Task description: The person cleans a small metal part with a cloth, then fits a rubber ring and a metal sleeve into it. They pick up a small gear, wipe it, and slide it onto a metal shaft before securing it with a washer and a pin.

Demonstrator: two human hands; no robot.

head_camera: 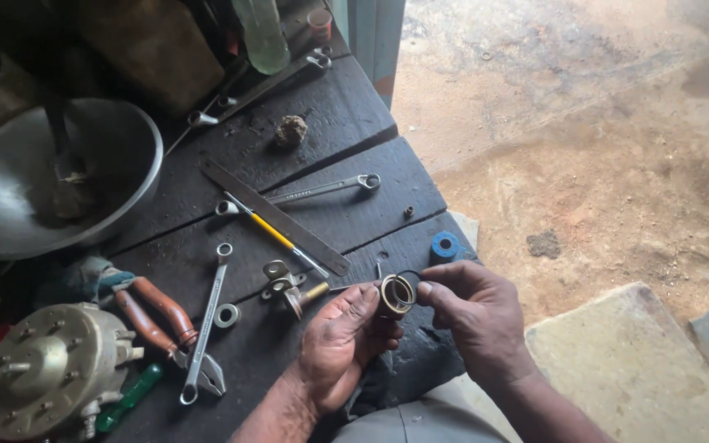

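My left hand point(342, 340) pinches a short brass-coloured ring-shaped sleeve point(395, 297) between thumb and fingers, over the front edge of a dark wooden bench point(346, 111). My right hand point(473, 316) holds a thin black rubber ring point(410, 276) against the sleeve's rim with its fingertips. Both hands meet at the sleeve, just right of a small metal fitting with a brass tip point(289, 289) lying on the bench.
On the bench lie a flat steel ruler point(276, 217), several ring spanners point(326, 189), a yellow-handled screwdriver point(276, 234), orange-handled pliers point(157, 316), a washer point(226, 315), a blue tape roll point(445, 246), a large metal bowl point(125, 176) and a round metal housing point(47, 369). Sandy ground lies to the right.
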